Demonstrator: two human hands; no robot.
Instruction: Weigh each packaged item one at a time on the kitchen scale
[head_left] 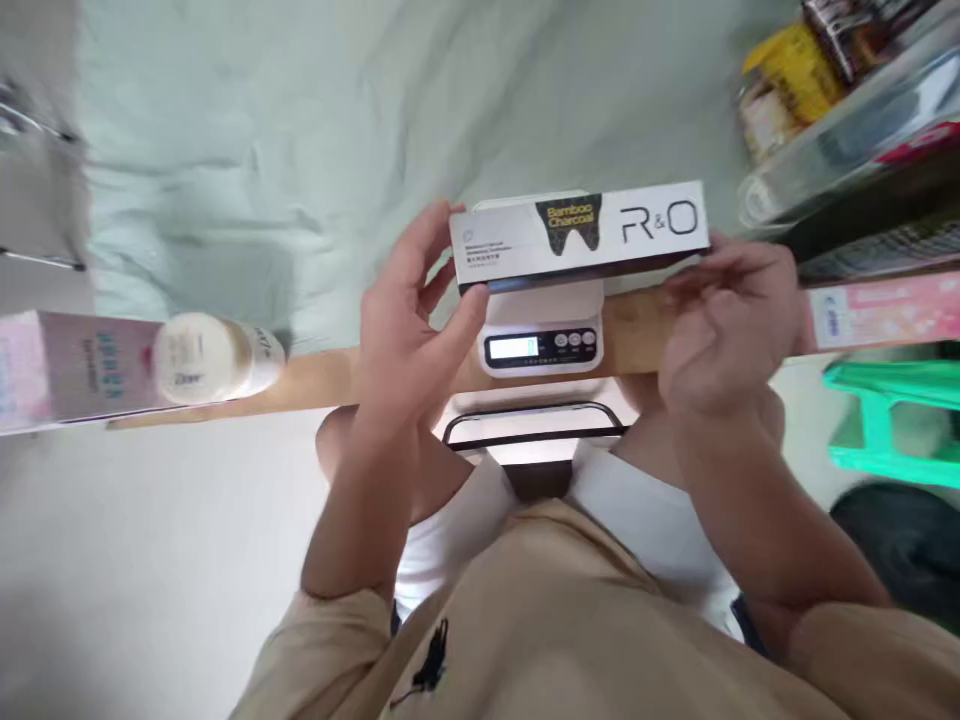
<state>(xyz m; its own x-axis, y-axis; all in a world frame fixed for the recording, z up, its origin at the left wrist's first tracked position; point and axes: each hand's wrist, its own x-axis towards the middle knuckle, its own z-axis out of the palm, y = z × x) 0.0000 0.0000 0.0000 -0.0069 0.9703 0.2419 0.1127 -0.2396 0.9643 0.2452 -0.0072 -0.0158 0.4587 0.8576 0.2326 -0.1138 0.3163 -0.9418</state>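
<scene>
A long white and black toothpaste box marked "Bamboo Charcoal" and "R&O" lies across the top of a small white digital scale at the table's front edge. My left hand grips the box's left end with fingers and thumb. My right hand is at the box's right end, its fingers curled and touching the end. The scale's display is lit; its reading is too blurred to tell.
A pale green cloth covers the table, which has a wooden edge. At left lie a pink box and a white bottle. Clear bins with packaged goods and another pink box stand at right. A green stool is on the floor.
</scene>
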